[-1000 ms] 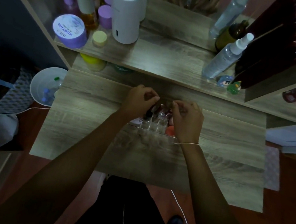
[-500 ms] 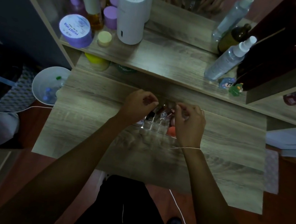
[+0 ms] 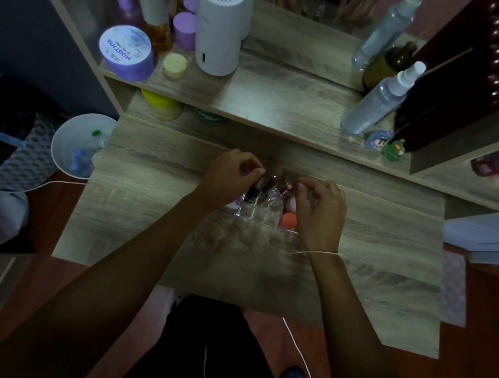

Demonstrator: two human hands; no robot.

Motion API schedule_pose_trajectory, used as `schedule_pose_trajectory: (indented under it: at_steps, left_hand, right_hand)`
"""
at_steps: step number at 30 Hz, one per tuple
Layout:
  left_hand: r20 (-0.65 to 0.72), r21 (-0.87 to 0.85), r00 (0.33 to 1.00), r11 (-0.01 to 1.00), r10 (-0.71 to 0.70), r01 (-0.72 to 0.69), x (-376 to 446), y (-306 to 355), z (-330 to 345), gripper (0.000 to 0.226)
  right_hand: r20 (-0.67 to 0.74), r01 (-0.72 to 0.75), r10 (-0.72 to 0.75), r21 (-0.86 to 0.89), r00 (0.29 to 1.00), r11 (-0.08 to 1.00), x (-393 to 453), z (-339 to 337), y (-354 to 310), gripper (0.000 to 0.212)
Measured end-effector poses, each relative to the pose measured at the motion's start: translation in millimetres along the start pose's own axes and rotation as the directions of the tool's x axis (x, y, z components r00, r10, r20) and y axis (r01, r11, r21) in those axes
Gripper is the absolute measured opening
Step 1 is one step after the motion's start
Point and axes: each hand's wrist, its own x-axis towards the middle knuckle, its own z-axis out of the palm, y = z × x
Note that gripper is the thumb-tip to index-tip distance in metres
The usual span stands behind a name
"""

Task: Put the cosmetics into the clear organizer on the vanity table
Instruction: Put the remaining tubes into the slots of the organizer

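Clear organizer (image 3: 259, 213) sits between left hand (image 3: 230, 179) and right hand (image 3: 320, 209).

The table (image 3: 359, 271) looks like matt, grained wood; the organizer (image 3: 257, 214) is clear, glossy plastic, the round sponge (image 3: 289, 220) in it matt and soft-looking, and the white cylinder (image 3: 220, 27) behind is smooth, matt plastic

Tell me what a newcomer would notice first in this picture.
Both hands, left and right, meet over the clear organizer at the table's middle, with an orange sponge showing in it. Behind, on the shelf, stand a white cylinder and a purple jar.
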Motion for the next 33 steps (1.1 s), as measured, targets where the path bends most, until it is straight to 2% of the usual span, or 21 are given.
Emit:
schedule_pose_trajectory:
  at_steps: [14,18,22,24,27,30,33]
  left_hand:
    - [0.000,0.014,1.000,1.000,0.009,-0.009,-3,-7,2,0.016]
    - [-0.068,0.010,0.997,0.999,0.031,-0.031,-9,-5,-2,0.017]
    - [-0.173,0.178,0.968,0.973,0.179,-0.148,-30,-1,-3,0.034]
    - [-0.136,0.263,0.955,0.939,0.262,-0.221,-43,-1,-1,0.042]
    - [-0.070,0.278,0.971,0.939,0.228,-0.200,-58,-5,2,0.047]
    - [-0.094,0.235,0.983,0.963,0.155,-0.129,-67,-10,0,0.048]
    - [-0.212,0.185,0.964,0.975,0.163,-0.125,-79,-19,-7,0.047]
  right_hand:
    - [0.009,-0.010,0.010,-0.001,1.000,1.000,-5,1,-1,0.015]
    - [0.003,0.000,0.001,-0.010,1.000,1.000,-7,1,1,0.016]
    - [0.025,0.061,-0.059,-0.081,0.998,0.995,-12,0,3,0.026]
    - [0.050,0.107,-0.102,-0.112,0.994,0.988,-15,-1,4,0.032]
    - [0.080,0.142,-0.133,-0.115,0.988,0.983,-19,-1,3,0.036]
    - [0.043,0.158,-0.156,-0.067,0.987,0.985,-22,-5,2,0.036]
    - [-0.091,0.170,-0.169,0.003,0.981,0.985,-31,-9,4,0.028]
